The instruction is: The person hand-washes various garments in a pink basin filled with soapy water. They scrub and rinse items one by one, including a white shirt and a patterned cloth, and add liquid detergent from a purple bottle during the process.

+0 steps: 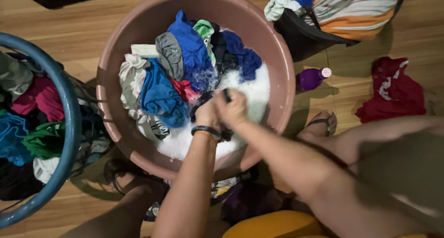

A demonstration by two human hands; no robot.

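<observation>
Yellow cushion-like shape (pixel 273 224) at bottom edge of view, nearest cam, w/ bare knees either side. Left hand (pixel 206 114) and right hand (pixel 234 109) pressed together over near-right part of pink basin (pixel 277 67), both clamped on dark garment (pixel 203 100) bunched betw. them; fingers curled tight, cloth poking out above knuckles and left of left hand. Black band on left wrist (pixel 206 131). White suds (pixel 252 92) directly under and beyond hands, along basin's right wall. Blue cloth (pixel 159 97) just left of left hand, more mixed wet clothes piled toward far-left rim. Blue laundry basket (pixel 69 113) full of clothes off basin's left side. Purple bottle (pixel 312 77) on wood floor just right of basin; red cloth (pixel 393 92) further right; dark basket w/ striped fabric (pixel 323 34) at top right.
</observation>
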